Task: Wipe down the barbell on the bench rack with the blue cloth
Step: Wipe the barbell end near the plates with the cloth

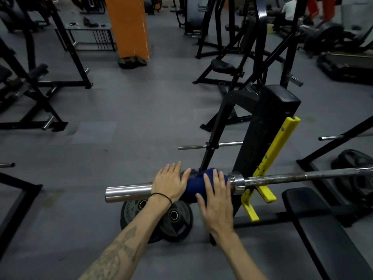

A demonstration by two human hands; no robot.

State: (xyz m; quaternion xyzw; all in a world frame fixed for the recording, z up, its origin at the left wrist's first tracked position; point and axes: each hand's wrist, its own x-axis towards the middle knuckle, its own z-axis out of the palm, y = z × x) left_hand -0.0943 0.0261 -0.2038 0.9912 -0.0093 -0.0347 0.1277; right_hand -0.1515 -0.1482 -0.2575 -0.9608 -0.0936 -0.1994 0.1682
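Observation:
The barbell (282, 177) lies across the yellow hooks of the bench rack (270, 150), its chrome sleeve (129, 191) sticking out to the left. The blue cloth (196, 186) is draped over the sleeve just left of the collar. My left hand (171, 183) lies flat on the sleeve at the cloth's left edge, fingers straight. My right hand (216, 201) presses on the cloth with fingers extended over it. Both forearms reach in from the bottom of the view.
Two weight plates (173, 217) lean on the floor under the sleeve. The black bench pad (314, 223) lies at the lower right. Black machine frames stand left and behind, and an orange pillar (127, 27) rises at the back. A person sits far back right.

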